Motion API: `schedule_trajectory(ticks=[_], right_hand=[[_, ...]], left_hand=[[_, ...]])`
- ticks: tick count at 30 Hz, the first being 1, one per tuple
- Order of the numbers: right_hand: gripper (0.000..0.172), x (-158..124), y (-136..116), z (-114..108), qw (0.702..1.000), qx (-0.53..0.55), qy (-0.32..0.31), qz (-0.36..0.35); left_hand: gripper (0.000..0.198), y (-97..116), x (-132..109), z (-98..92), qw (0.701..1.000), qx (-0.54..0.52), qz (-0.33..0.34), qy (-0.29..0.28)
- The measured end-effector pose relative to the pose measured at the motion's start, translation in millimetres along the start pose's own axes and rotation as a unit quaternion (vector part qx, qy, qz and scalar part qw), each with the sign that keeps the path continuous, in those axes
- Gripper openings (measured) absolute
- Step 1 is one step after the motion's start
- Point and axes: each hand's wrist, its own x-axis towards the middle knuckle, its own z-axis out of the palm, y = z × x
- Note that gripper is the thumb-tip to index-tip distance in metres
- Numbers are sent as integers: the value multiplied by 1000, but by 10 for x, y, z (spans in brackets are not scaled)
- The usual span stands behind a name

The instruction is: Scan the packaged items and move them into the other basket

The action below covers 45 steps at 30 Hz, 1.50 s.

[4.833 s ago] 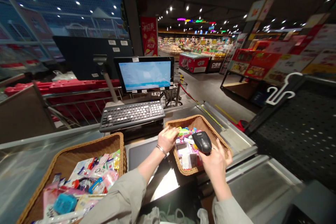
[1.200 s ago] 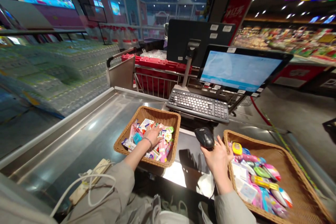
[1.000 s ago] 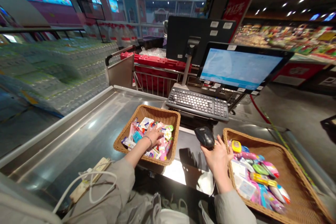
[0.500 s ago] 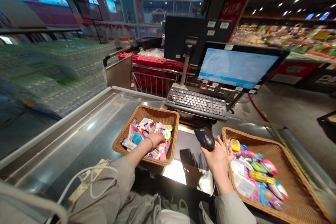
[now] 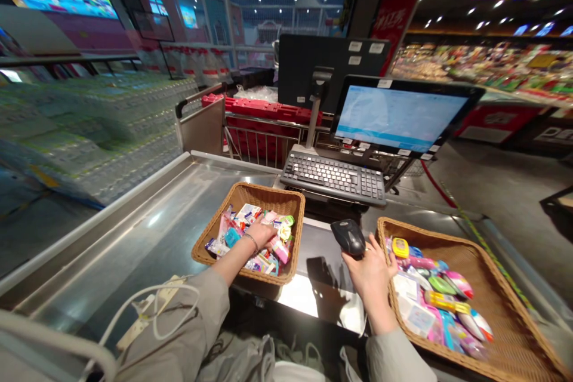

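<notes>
My left hand (image 5: 260,234) is down among small colourful packaged items (image 5: 233,237) in the left wicker basket (image 5: 199,246). Its fingertips touch or lie over the items, and whether they grip one is hidden. My right hand (image 5: 369,265) holds a black handheld scanner (image 5: 348,237) by its lower end, above the metal counter between the two baskets. Just right of that hand stands the right wicker basket (image 5: 505,310), with toy-like items (image 5: 441,284) gathered at its left side.
Behind the baskets are a black keyboard (image 5: 333,178), a lit monitor (image 5: 400,116) and a second screen's dark back (image 5: 329,68). A white cable (image 5: 154,286) crosses near my left sleeve. The metal counter (image 5: 165,215) has a raised left edge.
My left hand has shifted slightly up and left within the basket, and the pink items beside it have moved. My right hand still holds the scanner. The view has tilted slightly.
</notes>
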Motion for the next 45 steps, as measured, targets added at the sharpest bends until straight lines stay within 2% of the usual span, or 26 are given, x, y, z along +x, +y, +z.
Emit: schedule_trajectory(ticks=[8, 12, 18, 26, 32, 45], right_hand=[[38, -6, -6, -28, 1000, -6, 13, 4], [38, -5, 5, -6, 1000, -2, 9, -1], [36, -11, 4, 40, 1000, 2, 7, -6], [31, -6, -49, 42, 999, 23, 4, -29], [29, -8, -75, 37, 999, 27, 3, -27], [29, -30, -135, -32, 998, 19, 33, -46]], left_hand=[[30, -65, -25, 38, 999, 18, 18, 36], [36, -150, -45, 42, 995, 28, 13, 91], [32, -251, -138, 12, 988, 39, -4, 149], [31, -200, -215, -41, 948, 64, -46, 308], [30, -162, -194, -81, 912, 81, -20, 402], [31, 19, -123, -365, 864, 92, -1, 494]])
